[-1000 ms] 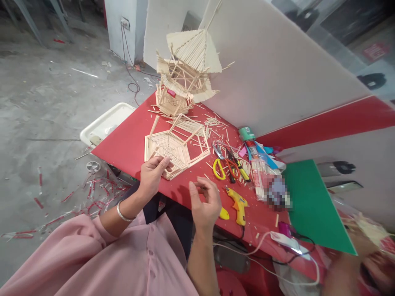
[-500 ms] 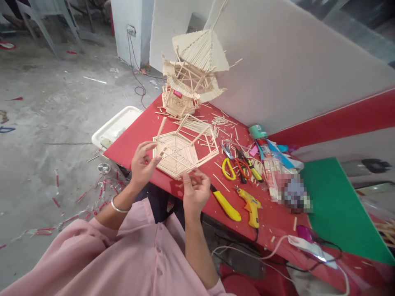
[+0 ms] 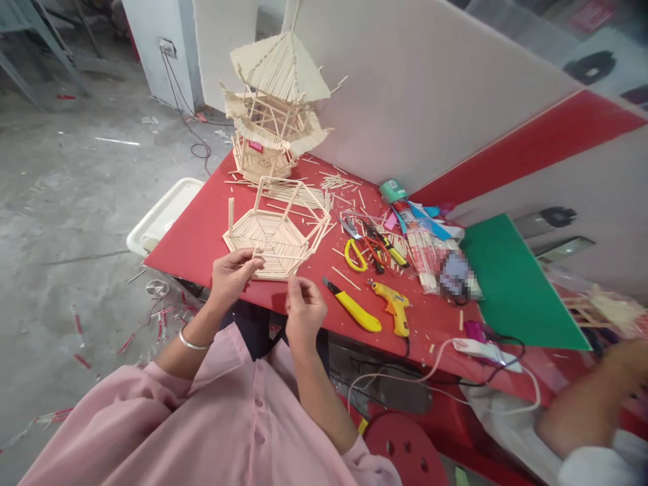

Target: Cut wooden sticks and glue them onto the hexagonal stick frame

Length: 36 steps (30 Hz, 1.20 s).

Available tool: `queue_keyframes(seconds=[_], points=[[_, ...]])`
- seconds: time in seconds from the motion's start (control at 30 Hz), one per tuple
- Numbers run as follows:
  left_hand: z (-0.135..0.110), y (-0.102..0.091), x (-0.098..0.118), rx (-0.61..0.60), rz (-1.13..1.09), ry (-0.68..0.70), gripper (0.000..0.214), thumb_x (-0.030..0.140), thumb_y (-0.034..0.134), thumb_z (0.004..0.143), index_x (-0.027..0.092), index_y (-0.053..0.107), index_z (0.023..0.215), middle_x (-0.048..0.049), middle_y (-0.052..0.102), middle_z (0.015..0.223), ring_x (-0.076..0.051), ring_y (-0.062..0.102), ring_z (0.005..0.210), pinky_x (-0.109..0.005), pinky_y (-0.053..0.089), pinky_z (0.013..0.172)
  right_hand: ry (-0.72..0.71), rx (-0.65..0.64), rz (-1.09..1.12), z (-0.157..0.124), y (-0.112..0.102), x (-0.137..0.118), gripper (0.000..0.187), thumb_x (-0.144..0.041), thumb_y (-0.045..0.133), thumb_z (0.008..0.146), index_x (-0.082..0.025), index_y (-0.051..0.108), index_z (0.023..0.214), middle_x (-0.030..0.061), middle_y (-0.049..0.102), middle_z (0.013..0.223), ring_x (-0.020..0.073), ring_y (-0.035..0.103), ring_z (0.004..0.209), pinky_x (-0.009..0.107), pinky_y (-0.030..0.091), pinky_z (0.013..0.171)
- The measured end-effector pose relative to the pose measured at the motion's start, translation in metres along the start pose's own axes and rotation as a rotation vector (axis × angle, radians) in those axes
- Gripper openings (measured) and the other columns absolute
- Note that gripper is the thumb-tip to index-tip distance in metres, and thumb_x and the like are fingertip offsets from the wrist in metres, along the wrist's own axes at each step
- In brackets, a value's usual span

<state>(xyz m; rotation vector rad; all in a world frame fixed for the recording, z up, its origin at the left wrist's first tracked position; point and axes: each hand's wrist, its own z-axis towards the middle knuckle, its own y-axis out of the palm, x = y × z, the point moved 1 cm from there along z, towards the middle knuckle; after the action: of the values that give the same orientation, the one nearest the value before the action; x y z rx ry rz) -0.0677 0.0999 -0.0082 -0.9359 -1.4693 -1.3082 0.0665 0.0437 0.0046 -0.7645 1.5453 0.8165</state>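
A flat hexagonal base of thin wooden sticks (image 3: pixel 271 236) lies on the red table (image 3: pixel 202 229). My left hand (image 3: pixel 230 275) grips its near left edge with curled fingers. My right hand (image 3: pixel 302 307) hovers just off the near edge, fingertips pinched on what looks like a thin stick. Behind the base stands a tall stick pagoda model (image 3: pixel 273 115) with tiered roofs.
Right of the base lie scissors and pliers (image 3: pixel 367 248), a yellow utility knife (image 3: pixel 353 307), a yellow glue gun (image 3: pixel 395 308), stick packets (image 3: pixel 422 253), a green sheet (image 3: pixel 511 280) and a power strip (image 3: pixel 486 349). Another person's arm (image 3: pixel 582 405) is at lower right. A white tray (image 3: pixel 165 212) sits left.
My right hand drew in from near the glue gun to the base's near edge. My left hand shifted along the base's left edge. Another person's arm came in at lower right.
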Motion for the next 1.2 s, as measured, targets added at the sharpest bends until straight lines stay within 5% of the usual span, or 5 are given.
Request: queue_keyframes(seconds=[0.1,0.2,0.37,1.2], points=[[-0.001,0.006,-0.001,0.032,0.021,0.053,0.018,0.031,0.081,0.066,0.018,0.078,0.078,-0.0016,0.071,0.066,-0.010,0.057,0.050,-0.020,0.047,0.046,0.101,-0.198,0.044,0.006,0.010,-0.004,0.042,-0.058,0.073,0.072,-0.017,0.069,0.083,-0.0067,0.052,0.056,0.0044,0.033,0.042,0.022,0.026,0.040],[-0.001,0.011,0.001,0.055,0.024,0.100,0.016,0.029,0.081,0.064,0.018,0.077,0.074,-0.0027,0.074,0.072,-0.013,0.064,0.062,-0.023,0.053,0.058,0.151,-0.262,0.126,0.016,0.026,-0.011,0.043,-0.060,0.073,0.070,-0.018,0.067,0.075,-0.0078,0.049,0.052,0.0040,0.030,0.041,0.021,0.021,0.038],[-0.001,0.013,0.002,0.068,0.034,0.129,0.012,0.029,0.079,0.066,0.018,0.076,0.072,-0.0023,0.073,0.071,-0.014,0.066,0.065,-0.024,0.055,0.064,0.177,-0.251,0.173,0.022,0.040,-0.017,0.044,-0.059,0.074,0.068,-0.019,0.058,0.060,-0.0080,0.045,0.048,0.0042,0.033,0.041,0.020,0.021,0.038],[-0.002,0.012,0.001,0.070,0.043,0.187,0.014,0.031,0.078,0.071,0.017,0.077,0.074,-0.0028,0.074,0.072,-0.013,0.064,0.060,-0.023,0.054,0.056,0.098,-0.241,0.162,0.026,0.038,-0.010,0.043,-0.054,0.076,0.071,-0.019,0.057,0.057,-0.0072,0.047,0.047,0.0048,0.035,0.042,0.022,0.024,0.042]])
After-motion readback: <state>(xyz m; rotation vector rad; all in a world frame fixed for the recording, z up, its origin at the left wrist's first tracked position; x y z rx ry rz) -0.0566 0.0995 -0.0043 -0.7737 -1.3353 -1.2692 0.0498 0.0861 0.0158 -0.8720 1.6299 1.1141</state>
